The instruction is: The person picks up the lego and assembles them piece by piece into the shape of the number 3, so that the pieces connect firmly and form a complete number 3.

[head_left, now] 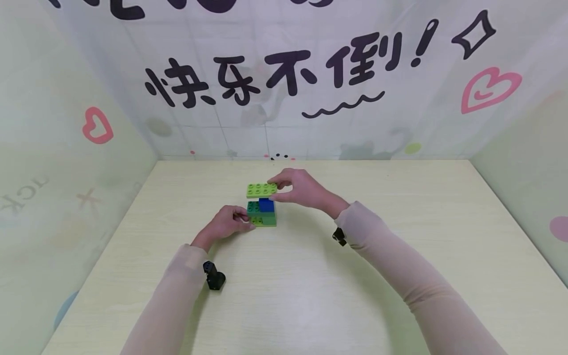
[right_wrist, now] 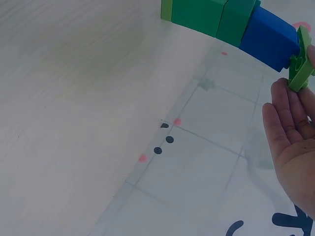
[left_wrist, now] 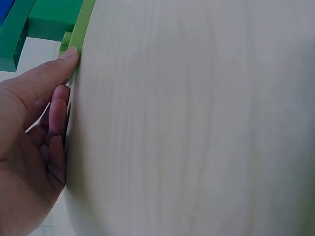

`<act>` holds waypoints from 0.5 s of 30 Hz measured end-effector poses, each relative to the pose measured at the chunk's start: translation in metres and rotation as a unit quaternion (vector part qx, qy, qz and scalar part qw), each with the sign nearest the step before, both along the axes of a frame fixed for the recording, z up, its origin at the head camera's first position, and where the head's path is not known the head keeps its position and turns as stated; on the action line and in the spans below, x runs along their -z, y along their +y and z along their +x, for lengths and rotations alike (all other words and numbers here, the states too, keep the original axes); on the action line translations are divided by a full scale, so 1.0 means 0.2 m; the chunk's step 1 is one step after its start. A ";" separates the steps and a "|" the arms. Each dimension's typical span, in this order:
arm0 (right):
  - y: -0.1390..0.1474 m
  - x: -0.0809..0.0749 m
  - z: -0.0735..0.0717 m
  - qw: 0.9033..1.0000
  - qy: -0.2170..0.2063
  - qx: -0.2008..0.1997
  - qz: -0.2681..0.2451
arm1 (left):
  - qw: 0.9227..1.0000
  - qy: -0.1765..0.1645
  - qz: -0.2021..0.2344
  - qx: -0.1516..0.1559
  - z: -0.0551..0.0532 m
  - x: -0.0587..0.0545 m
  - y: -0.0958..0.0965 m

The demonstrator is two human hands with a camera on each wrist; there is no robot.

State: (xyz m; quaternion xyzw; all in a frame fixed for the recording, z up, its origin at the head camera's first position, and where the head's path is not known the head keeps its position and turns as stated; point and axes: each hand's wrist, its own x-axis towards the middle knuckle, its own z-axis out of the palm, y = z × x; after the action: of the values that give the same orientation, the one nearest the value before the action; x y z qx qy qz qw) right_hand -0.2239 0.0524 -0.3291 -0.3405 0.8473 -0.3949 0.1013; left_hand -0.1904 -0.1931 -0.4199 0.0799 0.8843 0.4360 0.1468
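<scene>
Now the right hand [head_left: 298, 188] pinches a light green plate [head_left: 262, 189] by its right edge, fingers curled on it, and holds it level just above the small brick stack [head_left: 262, 213] near the middle of the table [head_left: 377, 276]. The blue brick [head_left: 266, 204] is the highest part of the stack, and the plate hovers over it, reaching out toward 9 o'clock. The left hand [head_left: 227, 223] rests at 8 o'clock of the stack, its thumb [left_wrist: 59, 66] pressing on the light green base plate [left_wrist: 81, 34] to keep it steady. To do this well, I think the plate should stay flat, its studs lined up over the blue brick, and then be pressed straight down while the left hand holds the base firm.
</scene>
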 end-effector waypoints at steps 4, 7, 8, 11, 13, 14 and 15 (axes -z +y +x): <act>-0.01 0.01 0.00 1.000 -0.005 0.002 0.001 | 1.000 0.003 0.002 0.001 0.00 0.00 0.00; -0.01 0.02 0.00 1.000 -0.009 0.001 -0.002 | 1.000 0.003 0.002 0.000 0.01 0.00 0.00; -0.02 0.02 0.00 1.000 -0.010 0.000 -0.003 | 1.000 0.003 0.003 0.001 0.01 -0.01 0.00; -0.02 0.03 0.00 1.000 -0.011 -0.003 -0.003 | 1.000 0.004 0.008 0.003 0.01 -0.01 0.00; -0.02 0.03 -0.01 1.000 -0.010 -0.003 0.000 | 1.000 0.005 0.008 0.004 0.00 -0.01 0.00; -0.02 0.03 -0.01 1.000 -0.010 -0.003 0.001 | 1.000 0.005 0.008 0.004 0.00 -0.01 0.00; -0.02 0.03 -0.01 1.000 -0.011 -0.003 0.001 | 1.000 0.005 0.007 0.004 0.00 -0.01 0.00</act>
State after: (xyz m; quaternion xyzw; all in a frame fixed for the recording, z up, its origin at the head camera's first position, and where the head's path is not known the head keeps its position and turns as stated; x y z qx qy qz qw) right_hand -0.2252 0.0483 -0.3358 -0.3385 0.8457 -0.3970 0.1122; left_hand -0.1900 -0.1931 -0.4186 0.0870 0.8817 0.4410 0.1436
